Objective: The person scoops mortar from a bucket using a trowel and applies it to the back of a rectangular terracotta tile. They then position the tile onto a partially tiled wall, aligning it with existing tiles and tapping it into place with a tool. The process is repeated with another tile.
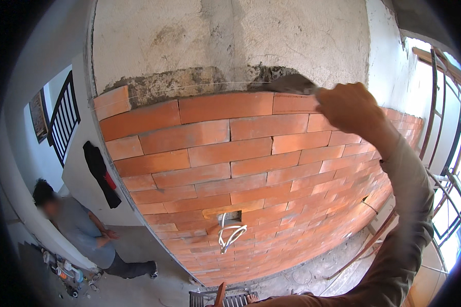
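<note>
Trowel (293, 83): at the top of the brick wall (251, 171), right of the wall's middle. Blade lies along the upper edge of the top bricks, tip pointing left, against the dark, broken hollow in the rough band (176, 84) behind. Cannot tell whether the blade presses on brick or hangs just over it. Right hand (347, 106) closed round the handle, knuckles up, slightly blurred; long brown sleeve (410, 204) runs back from the wrist to the near edge. Left hand not to be made out; cannot tell how open it is or what it has hold of.

Thin string (205, 87) stretches left from the blade area, just above the top course. One shorter brick (112, 103) sits a course higher at the left end. Above the band, old pale plaster (302, 38) with a grey vertical strip.

Lower on the brickwork, a square opening with white cables (232, 236) looping out. Near edge: dark slatted stand (235, 300), floor dusty beyond it.

Left: dark garment (100, 174) hanging on the side wall, black railing (66, 120) farther off, a co-worker (84, 233) in grey top, tools (66, 276) on the floor. Right: metal scaffold (434, 102) beside a bright opening.
</note>
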A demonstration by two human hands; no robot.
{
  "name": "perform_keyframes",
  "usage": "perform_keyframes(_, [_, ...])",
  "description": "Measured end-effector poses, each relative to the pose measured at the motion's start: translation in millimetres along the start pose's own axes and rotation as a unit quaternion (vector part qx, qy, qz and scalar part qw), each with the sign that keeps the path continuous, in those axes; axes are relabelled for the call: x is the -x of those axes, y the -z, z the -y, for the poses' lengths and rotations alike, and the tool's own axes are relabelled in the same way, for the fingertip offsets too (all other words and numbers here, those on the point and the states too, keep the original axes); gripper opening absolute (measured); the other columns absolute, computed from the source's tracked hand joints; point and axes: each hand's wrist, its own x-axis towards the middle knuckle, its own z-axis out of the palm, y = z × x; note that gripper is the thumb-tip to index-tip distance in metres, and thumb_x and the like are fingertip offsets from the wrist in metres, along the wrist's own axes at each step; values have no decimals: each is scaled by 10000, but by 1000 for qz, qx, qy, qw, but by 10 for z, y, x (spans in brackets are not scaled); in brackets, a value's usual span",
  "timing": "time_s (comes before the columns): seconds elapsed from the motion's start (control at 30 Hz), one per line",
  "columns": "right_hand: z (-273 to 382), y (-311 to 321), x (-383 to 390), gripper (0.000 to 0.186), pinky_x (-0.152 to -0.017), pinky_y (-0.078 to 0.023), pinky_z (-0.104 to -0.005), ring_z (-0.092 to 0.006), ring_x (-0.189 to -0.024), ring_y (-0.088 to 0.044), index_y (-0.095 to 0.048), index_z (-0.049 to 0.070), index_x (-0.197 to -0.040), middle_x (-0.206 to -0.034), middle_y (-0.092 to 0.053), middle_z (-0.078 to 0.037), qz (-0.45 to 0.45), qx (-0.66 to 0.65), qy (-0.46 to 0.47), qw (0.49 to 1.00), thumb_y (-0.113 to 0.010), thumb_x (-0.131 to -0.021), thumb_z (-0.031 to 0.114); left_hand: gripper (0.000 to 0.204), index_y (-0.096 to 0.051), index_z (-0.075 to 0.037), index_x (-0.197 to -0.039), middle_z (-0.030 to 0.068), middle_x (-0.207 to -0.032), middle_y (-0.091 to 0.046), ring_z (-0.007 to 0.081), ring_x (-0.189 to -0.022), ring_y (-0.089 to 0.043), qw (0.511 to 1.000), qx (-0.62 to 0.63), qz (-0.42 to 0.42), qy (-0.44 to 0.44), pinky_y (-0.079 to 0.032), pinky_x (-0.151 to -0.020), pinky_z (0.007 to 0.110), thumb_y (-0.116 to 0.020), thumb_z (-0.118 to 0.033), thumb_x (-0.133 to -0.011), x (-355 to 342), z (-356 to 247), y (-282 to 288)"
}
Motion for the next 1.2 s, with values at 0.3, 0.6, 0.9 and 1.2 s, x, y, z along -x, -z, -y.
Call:
perform_keyframes(0.3, [-27, 17, 266, 273, -614, -541, -417, -298, -693, -695, -633, 68, -929, -722, -683, -121, 6, -12, -43, 999, -617, -926, 340, 365, -694, -155, -1061, 105, -763, -671, 285, -670, -655, 999, -36, 8, 6, -508, -608, 437, -696, -416, -806, -73, 86, -33])
perform_keyframes(0.6, [-570, -482, 504, 251, -695, -521, -480, -372, -818, -669, -596, 62, -945, -801, -676, -170, 97, 32, -150, 983, -622, -922, 310, 357, -701, -162, -1050, 106, -748, -672, 290, -661, -657, 963, -265, 26, -47, -506, -602, 442, -694, -421, -805, 255, 1033, -308])
perform_keyframes(0.9, [16, -1792, 2258, 344, -656, -475, -336, -201, -714, -609, -641, 43, -1065, -817, -627, -87, -79, -263, -329, 903, -499, -1013, 352, 308, -647, -54, -1019, 77, -852, -669, 230, -796, -668, 988, 154, -34, -3, -547, -705, 403, -653, -345, -917, 874, 898, -429])
perform_keyframes(1.2, [2617, -3866, 5561, 380, -471, -423, -328, -128, -546, -535, -589, 52, -901, -626, -524, -16, 425, -502, -549, 516, -517, -999, 413, 539, -493, -33, -1298, 89, -981, -611, 246, -819, -642, 816, 513, -67, 257, -534, -710, 403, -573, -451, -968, 1281, 1213, -456])
